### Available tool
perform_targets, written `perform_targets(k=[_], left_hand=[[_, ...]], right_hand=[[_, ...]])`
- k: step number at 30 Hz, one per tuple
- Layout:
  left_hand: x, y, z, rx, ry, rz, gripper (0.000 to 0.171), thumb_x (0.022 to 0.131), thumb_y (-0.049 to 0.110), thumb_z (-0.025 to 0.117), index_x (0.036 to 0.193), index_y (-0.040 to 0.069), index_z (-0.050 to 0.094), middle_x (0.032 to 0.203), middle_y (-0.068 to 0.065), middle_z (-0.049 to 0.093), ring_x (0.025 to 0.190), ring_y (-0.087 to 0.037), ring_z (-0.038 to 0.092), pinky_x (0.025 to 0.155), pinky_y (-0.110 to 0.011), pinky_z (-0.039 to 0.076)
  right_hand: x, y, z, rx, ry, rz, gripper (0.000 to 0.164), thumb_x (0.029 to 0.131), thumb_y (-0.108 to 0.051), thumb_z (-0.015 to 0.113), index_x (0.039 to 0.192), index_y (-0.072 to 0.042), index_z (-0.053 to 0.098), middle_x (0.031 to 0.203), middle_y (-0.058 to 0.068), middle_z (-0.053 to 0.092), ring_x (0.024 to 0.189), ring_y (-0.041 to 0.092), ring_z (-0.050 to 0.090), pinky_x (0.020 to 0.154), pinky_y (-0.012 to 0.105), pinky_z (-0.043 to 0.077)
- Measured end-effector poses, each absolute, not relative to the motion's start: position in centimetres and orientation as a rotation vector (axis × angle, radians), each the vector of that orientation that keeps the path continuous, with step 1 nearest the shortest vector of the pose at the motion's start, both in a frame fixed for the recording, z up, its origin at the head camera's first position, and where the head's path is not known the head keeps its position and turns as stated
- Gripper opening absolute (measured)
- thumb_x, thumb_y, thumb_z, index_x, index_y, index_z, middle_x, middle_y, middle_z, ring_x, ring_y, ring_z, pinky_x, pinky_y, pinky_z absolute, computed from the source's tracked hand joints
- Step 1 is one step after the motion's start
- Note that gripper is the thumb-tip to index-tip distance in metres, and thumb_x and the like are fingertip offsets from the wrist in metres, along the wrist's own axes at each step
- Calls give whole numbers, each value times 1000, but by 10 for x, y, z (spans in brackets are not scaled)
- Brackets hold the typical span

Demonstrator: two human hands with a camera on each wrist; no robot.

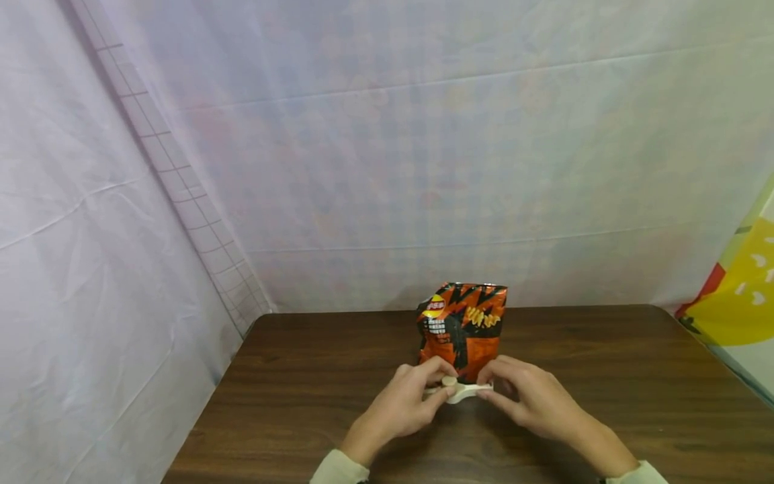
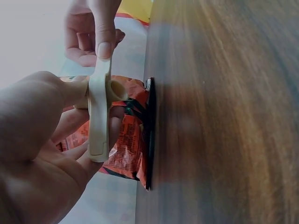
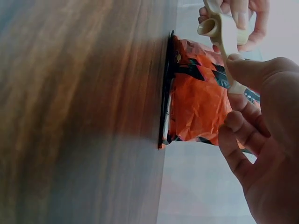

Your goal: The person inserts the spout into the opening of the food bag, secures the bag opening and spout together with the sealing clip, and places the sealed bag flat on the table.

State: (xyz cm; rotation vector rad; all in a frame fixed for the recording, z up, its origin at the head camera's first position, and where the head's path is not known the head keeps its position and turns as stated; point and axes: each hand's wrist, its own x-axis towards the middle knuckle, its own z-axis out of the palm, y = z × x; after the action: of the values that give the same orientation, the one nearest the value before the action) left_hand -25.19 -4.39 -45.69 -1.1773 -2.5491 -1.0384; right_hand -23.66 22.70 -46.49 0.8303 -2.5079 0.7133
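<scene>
In the head view, a cream plastic bag clip (image 1: 464, 392) with a round spout is held just above the table, in front of an orange and black snack bag (image 1: 464, 329). My left hand (image 1: 400, 402) pinches the clip around its round middle part, thumb and fingers on opposite sides. The far end is pinched between thumb and fingertips of my right hand (image 1: 540, 403). The left wrist view shows the long narrow clip (image 2: 98, 116) with its hollow spout jutting towards the table. Behind it the snack bag (image 3: 198, 105) stands upright on its lower edge.
The brown wooden table (image 1: 314, 376) reaches back to a pale cloth curtain (image 1: 423, 168). Another white cloth (image 1: 91, 269) hangs along the left side. A yellow and red printed sheet (image 1: 738, 289) is at the right edge.
</scene>
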Motion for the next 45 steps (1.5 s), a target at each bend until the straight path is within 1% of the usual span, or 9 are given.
perform_targets(k=[4, 8, 12, 18, 25, 33, 38, 42, 45], left_hand=[[-252, -44, -457, -1171, -2538, -1018, 14, 108, 24, 69, 121, 19, 67, 117, 7, 83, 95, 10, 67, 77, -8, 52], [-251, -44, -456, -1161, -2535, -998, 15, 108, 25, 69, 121, 19, 67, 116, 9, 82, 100, 9, 68, 83, -10, 56], [-251, -43, -455, -1144, -2529, -981, 15, 109, 27, 68, 121, 19, 67, 114, 11, 82, 95, 9, 67, 84, -12, 57], [-250, -43, -454, -1149, -2464, -969, 14, 108, 25, 69, 120, 17, 67, 107, 11, 82, 82, 10, 61, 78, -8, 52], [-250, -43, -452, -1149, -2453, -977, 14, 107, 24, 70, 119, 17, 67, 105, 9, 82, 77, 9, 59, 73, -6, 50], [-250, -43, -452, -1139, -2436, -962, 14, 106, 23, 71, 118, 16, 67, 105, 9, 82, 82, 10, 60, 76, -6, 50], [-251, -42, -453, -1122, -2434, -974, 15, 106, 23, 71, 119, 17, 67, 106, 9, 83, 87, 10, 64, 78, -7, 52], [-251, -42, -454, -1105, -2443, -977, 15, 106, 24, 71, 118, 16, 67, 101, 10, 82, 83, 10, 62, 75, -6, 51], [-251, -44, -454, -1083, -2443, -978, 16, 105, 23, 73, 118, 16, 68, 99, 9, 81, 79, 9, 60, 73, -6, 49]], right_hand=[[-236, 226, -465, 818, -2505, 683, 28, 93, -32, 88, 99, -44, 64, 82, -26, 51, 64, -4, 46, 54, 17, 37], [-236, 225, -465, 816, -2494, 671, 27, 93, -32, 88, 100, -43, 65, 85, -27, 53, 64, -3, 47, 54, 16, 37], [-237, 224, -466, 821, -2465, 669, 28, 91, -30, 89, 101, -42, 66, 87, -27, 55, 65, -1, 50, 55, 16, 38], [-239, 221, -466, 878, -2391, 715, 28, 91, -22, 90, 101, -36, 68, 88, -24, 58, 68, -2, 51, 58, 15, 42], [-240, 218, -465, 932, -2308, 761, 32, 88, -13, 91, 100, -32, 68, 88, -21, 62, 73, -8, 51, 59, 11, 44], [-240, 218, -466, 914, -2294, 750, 31, 88, -14, 91, 101, -32, 69, 90, -21, 63, 74, -7, 52, 60, 12, 45], [-240, 219, -465, 882, -2279, 716, 30, 84, -16, 94, 99, -31, 73, 89, -21, 62, 73, -5, 54, 62, 8, 42], [-239, 219, -463, 833, -2288, 665, 30, 80, -20, 97, 97, -32, 75, 87, -21, 63, 71, -4, 56, 61, 8, 42], [-239, 220, -462, 809, -2293, 623, 30, 80, -21, 98, 97, -33, 77, 89, -21, 68, 72, -3, 60, 61, 11, 46]])
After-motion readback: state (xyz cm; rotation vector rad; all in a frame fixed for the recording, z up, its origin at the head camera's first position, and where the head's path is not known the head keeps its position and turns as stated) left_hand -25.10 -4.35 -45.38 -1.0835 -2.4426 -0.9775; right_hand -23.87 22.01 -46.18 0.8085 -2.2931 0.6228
